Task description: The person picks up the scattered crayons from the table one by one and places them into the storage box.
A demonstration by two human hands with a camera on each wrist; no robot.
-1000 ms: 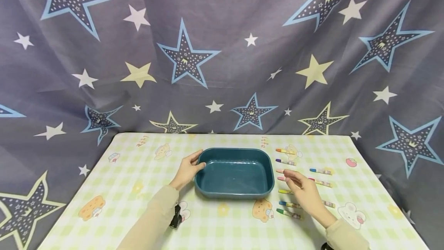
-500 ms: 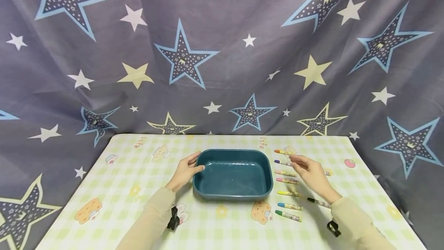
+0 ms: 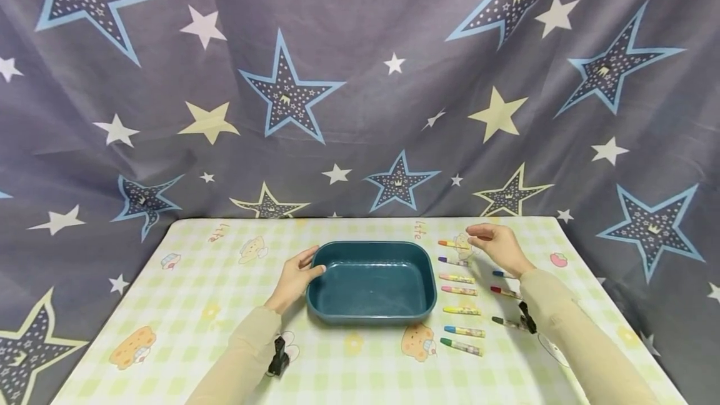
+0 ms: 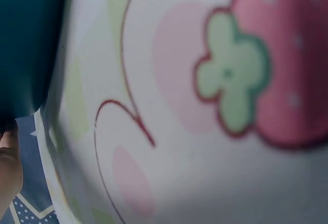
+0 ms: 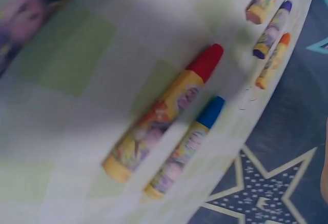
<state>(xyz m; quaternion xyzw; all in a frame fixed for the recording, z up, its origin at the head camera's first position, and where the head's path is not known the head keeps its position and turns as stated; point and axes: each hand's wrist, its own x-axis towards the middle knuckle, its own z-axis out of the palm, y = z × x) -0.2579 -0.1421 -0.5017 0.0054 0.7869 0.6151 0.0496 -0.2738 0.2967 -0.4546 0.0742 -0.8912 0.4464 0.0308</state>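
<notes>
A dark teal plastic tub (image 3: 371,317) stands mid-table. My left hand (image 3: 294,279) holds its left side, thumb over the rim and fingers along the outer wall. In the left wrist view the tub's wall (image 4: 28,44) fills the upper left corner, a fingertip (image 4: 9,137) just below. My right hand (image 3: 500,247) hovers at the back right with fingers loosely bent and nothing visible between them. Its fingertips are right by an orange-tipped crayon (image 3: 453,244). Below that lie a purple crayon (image 3: 453,261), two pink ones, a yellow crayon (image 3: 462,310), a blue and a green crayon (image 3: 461,347).
Under the right forearm lie a red crayon (image 5: 159,119), a second blue crayon (image 5: 184,147) and a dark-tipped crayon (image 3: 509,322). A checked cloth (image 3: 185,305) with cartoon prints covers the table. A starry grey curtain (image 3: 360,111) hangs behind its back edge.
My right hand has moved away from me, from over the pink crayons to beside the orange-tipped one. My left hand stays at the tub. The head view has shifted slightly.
</notes>
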